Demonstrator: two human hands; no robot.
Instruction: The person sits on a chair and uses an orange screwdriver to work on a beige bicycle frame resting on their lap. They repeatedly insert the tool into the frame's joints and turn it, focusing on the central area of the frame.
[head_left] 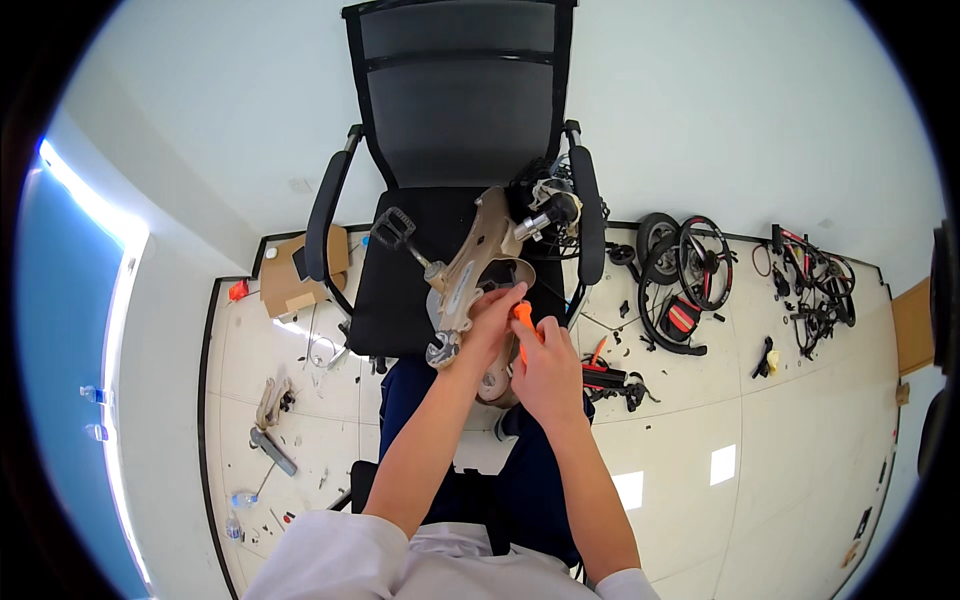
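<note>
White shirt (455, 572), ours, at the lower edge. Right hand (549, 374): fingers curled snugly round one orange tool handle (523, 314). Left hand (492, 318): fingers bent against the beige bicycle frame part (462, 275), just beside the handle; we cannot tell whether they pinch anything. Frame part: slantwise on the black chair seat (383, 300), near end overhanging its front edge; one black pedal (394, 228) at its left side.

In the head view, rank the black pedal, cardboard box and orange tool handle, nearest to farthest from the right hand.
1. Orange tool handle, in the right hand.
2. Black pedal, forward-left, over the chair seat.
3. Cardboard box, farther left, on the floor.
</note>
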